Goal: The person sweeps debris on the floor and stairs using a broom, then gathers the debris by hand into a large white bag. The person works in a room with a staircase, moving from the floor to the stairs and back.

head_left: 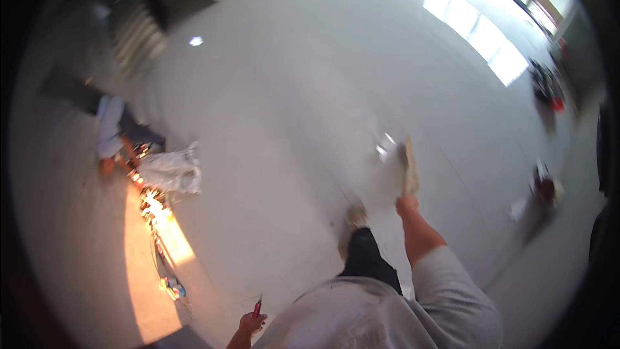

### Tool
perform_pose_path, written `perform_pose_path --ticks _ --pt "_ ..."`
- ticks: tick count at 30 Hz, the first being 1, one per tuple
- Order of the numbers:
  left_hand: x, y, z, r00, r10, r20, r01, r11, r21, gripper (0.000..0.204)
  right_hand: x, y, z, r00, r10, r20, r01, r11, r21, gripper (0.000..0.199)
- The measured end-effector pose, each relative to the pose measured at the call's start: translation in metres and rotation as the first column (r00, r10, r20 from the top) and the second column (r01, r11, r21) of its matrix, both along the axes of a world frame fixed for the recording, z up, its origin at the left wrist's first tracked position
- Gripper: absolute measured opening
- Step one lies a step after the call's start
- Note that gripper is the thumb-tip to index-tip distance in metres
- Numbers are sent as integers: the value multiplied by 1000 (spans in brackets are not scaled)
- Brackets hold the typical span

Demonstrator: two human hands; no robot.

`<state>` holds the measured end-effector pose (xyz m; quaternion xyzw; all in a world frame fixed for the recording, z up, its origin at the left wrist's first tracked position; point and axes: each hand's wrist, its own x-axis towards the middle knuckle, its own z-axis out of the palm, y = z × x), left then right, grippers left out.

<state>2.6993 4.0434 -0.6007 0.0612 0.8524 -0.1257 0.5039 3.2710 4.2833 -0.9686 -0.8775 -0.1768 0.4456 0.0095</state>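
"Standing over there, can you tell what the right hand [407,205] has?"

"A pale tan flat piece [409,165], gripped at its near end, fingers closed round it. It sticks out ahead of the hand over the floor [278,123]; whether it touches, I can't tell."

"And its long axis?"

"Almost straight away from the grey shirt [336,310], far end leaning slightly left, aimed at the floor's far edge. The right hand is on it; the left hand [252,323] is well apart, back and to the left."

"Is that one bare?"

"No, its fingers curl about a slim red tool [258,309]. What kind, I can't make out. Its thin tip points ahead too, tilted a little right."

"So the two long things nearly agree?"

"Roughly: their tips lean slightly toward each other. Neither hand is spread. Well off, toward the floor's left side, a co-worker [112,119] bends near bright sparks [155,207]."
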Motion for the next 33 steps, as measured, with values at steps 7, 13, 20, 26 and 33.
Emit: perform_pose_path --ticks 7,13,20,26,33 --pt "-54 103 134 998 55 10 -56 978 202 30 -175 67 154 962 232 -141 -237 971 -20 21" --pt "-69 114 131 988 -134 80 113 968 224 33 -363 93 118 862 185 -472 -273 954 -126 17" --pt "-208 -74 102 893 449 -38 -444 892 86 34 -560 129 205 635 485 -601 -563 823 70 11" --pt "-362 -181 66 777 622 -96 -609 781 138 32 -637 102 129 850 73 -521 -217 951 -220 17" --pt "-495 -241 97 630 766 -128 -715 637 290 31 -789 63 158 931 133 -339 -216 951 -220 20"
